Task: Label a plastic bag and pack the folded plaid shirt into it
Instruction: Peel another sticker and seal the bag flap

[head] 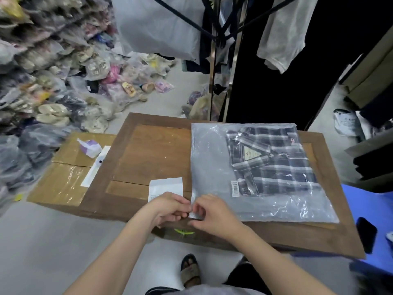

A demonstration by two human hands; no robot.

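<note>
Both of my hands meet at the near left corner of the plastic bag (212,167), where its open flap hangs close to the table (148,150) edge. My left hand (168,207) and right hand (212,211) each pinch narrow on a small white strip (194,215) there, fingertips nearly touching; it looks like the backing of the bag's adhesive seal, though I cannot tell for sure. My wrists sit low over the table edge, forearms converging from either side, knuckles up.

I judge the plaid shirt (272,162) is already inside: it lies folded flat toward the bag's far right end, collar tag facing up, plastic wrinkling over it. That leaves the mouth end slack and empty near me, easy to work without shifting the garment. A barcode sticker (235,188) sits on the bag just beside the shirt's near corner, so labelling seems done. A white label sheet (165,186) lies on the table just left of the bag, partly under my left hand, within reach.
</note>
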